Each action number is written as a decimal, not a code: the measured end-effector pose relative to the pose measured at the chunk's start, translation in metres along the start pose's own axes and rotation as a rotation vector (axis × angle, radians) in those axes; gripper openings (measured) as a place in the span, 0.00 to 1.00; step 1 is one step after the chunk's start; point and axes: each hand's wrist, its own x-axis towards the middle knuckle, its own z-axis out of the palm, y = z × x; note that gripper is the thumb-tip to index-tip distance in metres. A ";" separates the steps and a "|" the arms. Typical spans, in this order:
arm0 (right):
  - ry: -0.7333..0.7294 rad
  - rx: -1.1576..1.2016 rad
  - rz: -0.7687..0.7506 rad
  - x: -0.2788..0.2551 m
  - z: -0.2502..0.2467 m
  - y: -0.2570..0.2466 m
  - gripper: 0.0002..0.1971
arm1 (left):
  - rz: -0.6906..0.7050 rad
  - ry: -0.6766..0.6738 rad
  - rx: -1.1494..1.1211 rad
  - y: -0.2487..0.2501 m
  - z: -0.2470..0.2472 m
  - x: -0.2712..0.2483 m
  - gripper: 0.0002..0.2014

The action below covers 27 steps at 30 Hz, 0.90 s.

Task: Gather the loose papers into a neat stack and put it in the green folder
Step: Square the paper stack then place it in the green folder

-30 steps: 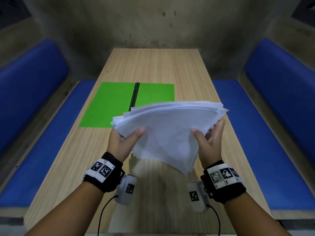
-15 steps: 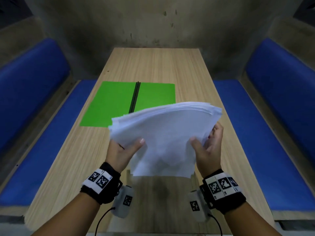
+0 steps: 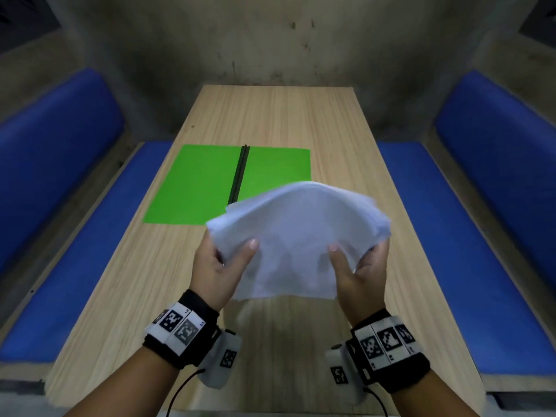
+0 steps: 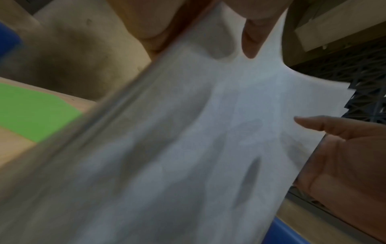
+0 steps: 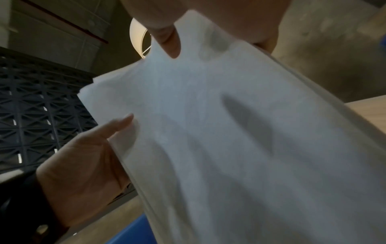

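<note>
A stack of white papers (image 3: 296, 239) hangs above the wooden table (image 3: 301, 121), bowed upward in the middle and blurred. My left hand (image 3: 224, 260) grips its left edge, thumb on the near face. My right hand (image 3: 358, 260) grips the right edge the same way. The left wrist view shows the paper stack (image 4: 188, 148) with my left thumb (image 4: 252, 39) on it and the right hand (image 4: 342, 156) at its far side. In the right wrist view the papers (image 5: 240, 140) fill the frame. The green folder (image 3: 198, 185) lies open and flat behind the papers, its black spine (image 3: 239, 173) partly covered by them.
Blue bench seats (image 3: 84, 251) run along both long sides of the table, the right one (image 3: 451, 236) too. A concrete wall (image 3: 270, 40) closes the far end. Bare wood shows beyond the folder and under my wrists.
The stack has dropped lower and turned more upright between my hands. Its hanging bottom corner has squared up into a level lower edge, and the top now bows upward.
</note>
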 end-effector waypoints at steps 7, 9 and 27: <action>0.044 -0.061 -0.108 0.019 -0.004 -0.020 0.32 | 0.316 0.108 0.115 0.030 0.005 0.017 0.36; 0.071 -0.096 -0.196 0.025 -0.002 -0.025 0.38 | 0.501 0.114 0.171 0.036 0.005 0.025 0.42; 0.073 -0.400 -0.462 0.045 -0.015 -0.011 0.17 | 0.758 0.087 0.563 0.044 -0.007 0.040 0.13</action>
